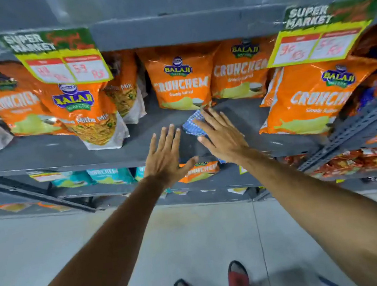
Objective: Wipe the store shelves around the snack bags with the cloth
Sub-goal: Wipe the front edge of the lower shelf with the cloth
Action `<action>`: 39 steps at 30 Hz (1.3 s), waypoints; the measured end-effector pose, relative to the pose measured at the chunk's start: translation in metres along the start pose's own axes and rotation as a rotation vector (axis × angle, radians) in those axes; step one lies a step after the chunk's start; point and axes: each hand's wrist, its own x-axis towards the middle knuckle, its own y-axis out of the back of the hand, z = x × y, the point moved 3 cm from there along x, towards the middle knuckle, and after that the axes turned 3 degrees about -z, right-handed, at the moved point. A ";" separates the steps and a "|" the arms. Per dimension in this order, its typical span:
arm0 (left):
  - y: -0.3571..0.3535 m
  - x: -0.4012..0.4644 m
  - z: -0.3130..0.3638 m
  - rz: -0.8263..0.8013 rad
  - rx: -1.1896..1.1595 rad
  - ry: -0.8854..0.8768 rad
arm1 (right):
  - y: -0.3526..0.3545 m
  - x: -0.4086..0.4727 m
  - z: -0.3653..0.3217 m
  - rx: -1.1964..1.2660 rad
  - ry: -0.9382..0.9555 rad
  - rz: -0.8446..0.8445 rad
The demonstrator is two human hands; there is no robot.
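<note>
A blue-and-white checked cloth (193, 124) lies on the grey metal shelf (59, 152) in a gap between orange snack bags. My right hand (221, 135) rests flat on the cloth, fingers spread, pressing it onto the shelf. My left hand (166, 155) hovers flat just left of the cloth, fingers apart, holding nothing. An orange Crunchem bag (180, 81) stands right behind the cloth. Another Crunchem bag (306, 101) leans at the right, and a Mix bag (88, 115) leans at the left.
Yellow-green price tags (64, 63) (317, 37) hang from the shelf above. Lower shelves hold teal bags (112, 175), an orange bag (202, 170) and red packets (362, 160). A slotted upright (353, 128) runs at the right. My red sandals (238, 282) stand on grey floor.
</note>
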 end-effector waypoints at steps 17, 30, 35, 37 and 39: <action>0.016 -0.010 0.013 0.064 0.038 -0.046 | 0.011 -0.010 -0.007 0.252 -0.108 0.105; 0.200 -0.094 0.078 0.350 0.048 -0.212 | 0.210 -0.116 -0.066 0.384 -0.011 0.377; 0.271 -0.095 0.097 0.525 0.069 -0.342 | 0.288 -0.139 -0.090 0.369 0.102 0.516; 0.297 -0.086 0.102 0.580 0.091 -0.345 | 0.320 -0.139 -0.087 0.379 0.115 0.580; 0.321 -0.072 0.106 0.623 0.119 -0.342 | 0.350 -0.136 -0.078 0.365 0.095 0.661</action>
